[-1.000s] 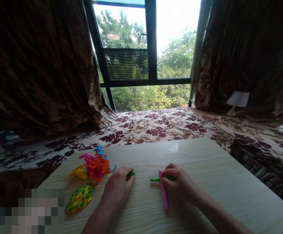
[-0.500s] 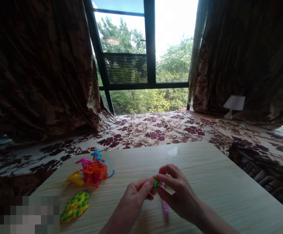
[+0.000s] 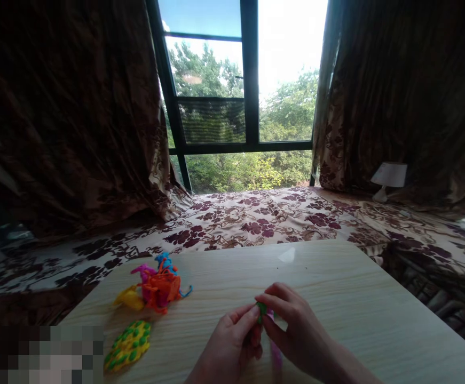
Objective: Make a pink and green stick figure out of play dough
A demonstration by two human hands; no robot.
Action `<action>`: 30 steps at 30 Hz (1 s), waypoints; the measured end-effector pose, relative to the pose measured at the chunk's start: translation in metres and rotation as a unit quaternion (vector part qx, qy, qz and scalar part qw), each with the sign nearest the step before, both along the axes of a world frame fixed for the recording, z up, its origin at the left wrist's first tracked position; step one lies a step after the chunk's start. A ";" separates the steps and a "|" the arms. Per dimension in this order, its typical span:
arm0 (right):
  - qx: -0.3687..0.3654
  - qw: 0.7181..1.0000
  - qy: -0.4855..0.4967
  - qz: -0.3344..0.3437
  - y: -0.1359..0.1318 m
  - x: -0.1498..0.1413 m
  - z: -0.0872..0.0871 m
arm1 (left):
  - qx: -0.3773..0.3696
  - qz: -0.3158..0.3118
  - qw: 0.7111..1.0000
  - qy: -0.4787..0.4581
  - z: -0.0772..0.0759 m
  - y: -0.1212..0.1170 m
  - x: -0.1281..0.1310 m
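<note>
A small lump of green modelling clay (image 3: 261, 310) sits between the fingertips of both hands. My left hand (image 3: 234, 338) pinches it from the left with thumb and fingers. From the right, my right hand (image 3: 302, 328) grips the same lump, its fingers bent around it. Beneath the right hand a pink stick (image 3: 276, 354) lies on the table, partly covered by the fingers. To the left lies a flat yellow clay piece dotted with green (image 3: 128, 345).
A heap of orange, magenta, blue and yellow clay (image 3: 162, 290) stands at the left of the pale wooden table (image 3: 344, 298). Past the table's far edge is a flowered cloth (image 3: 258, 226), with a window and dark curtains behind. A white lamp (image 3: 390, 175) stands at right.
My left hand has brought the green lump rightward to my right hand. My right hand has left the pink stick and green strip and now grips the lump too. The view has tilted up slightly.
</note>
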State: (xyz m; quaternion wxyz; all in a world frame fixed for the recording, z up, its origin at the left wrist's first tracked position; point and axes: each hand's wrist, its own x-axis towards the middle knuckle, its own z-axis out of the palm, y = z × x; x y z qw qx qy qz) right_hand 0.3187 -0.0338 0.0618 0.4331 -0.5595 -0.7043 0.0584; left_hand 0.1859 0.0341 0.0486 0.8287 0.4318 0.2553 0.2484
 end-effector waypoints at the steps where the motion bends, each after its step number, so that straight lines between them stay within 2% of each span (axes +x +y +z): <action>1: 0.009 1.000 0.013 0.014 0.000 0.000 -0.001 | -0.025 0.001 1.000 -0.007 0.001 0.000 0.000; 4: 0.028 0.999 0.035 0.030 0.001 -0.001 -0.003 | -0.097 0.011 0.995 -0.005 0.006 -0.002 -0.001; 7: 0.010 0.999 0.035 0.000 0.003 -0.002 -0.005 | -0.156 0.027 0.987 -0.001 0.011 -0.006 0.000; 12: -0.023 0.996 0.079 -0.020 0.005 0.001 -0.002 | -0.163 0.061 0.984 -0.021 0.013 -0.006 -0.001; 19: -0.004 0.998 0.070 0.007 0.001 -0.003 0.004 | -0.209 0.021 0.974 -0.088 0.008 0.005 -0.003; 22: 0.003 0.998 0.051 0.028 -0.001 -0.006 0.003 | -0.174 0.024 0.981 -0.082 0.009 0.004 -0.005; 26: 0.006 0.999 0.044 0.013 -0.001 -0.003 0.004 | -0.050 0.033 0.997 -0.042 0.015 -0.001 -0.009; 28: -0.008 0.999 0.037 0.013 -0.001 -0.001 0.005 | -0.015 0.032 0.999 -0.018 0.017 0.000 -0.011; 30: -0.024 0.999 0.032 0.011 -0.002 0.002 0.007 | -0.002 0.073 0.997 0.009 0.018 0.004 -0.011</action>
